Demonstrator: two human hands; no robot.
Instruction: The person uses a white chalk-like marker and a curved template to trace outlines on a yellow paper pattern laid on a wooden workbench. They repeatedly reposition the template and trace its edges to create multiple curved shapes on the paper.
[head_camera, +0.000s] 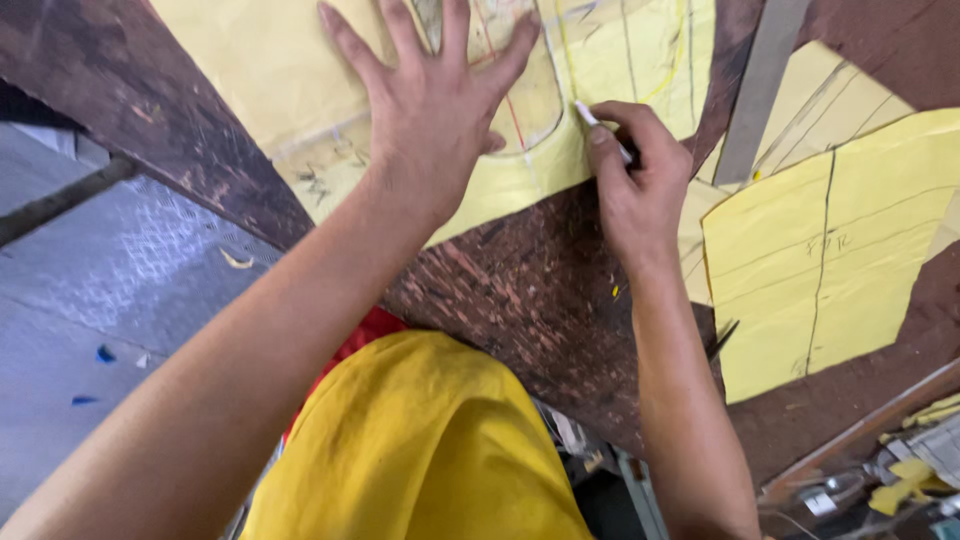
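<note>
head view: one camera, looking down past a yellow shirt.
left hand: fully spread, palm flat on the pattern, grips nothing, just pins it.
right hand: fingers closed round a white chalk; tip touches the pattern's lower right edge.
pattern: yellow paper on the dark tabletop, upper middle of it.
second sheet: right of the pattern, apart from it; grey ruler lies between them.
risk 1: paper creeps under the palm if chalk drags hard, so the traced line goes off.
risk 2: chalk snaps from too much side load.
risk 3: the edge beside the chalk is unpinned and may lift or buckle.
</note>
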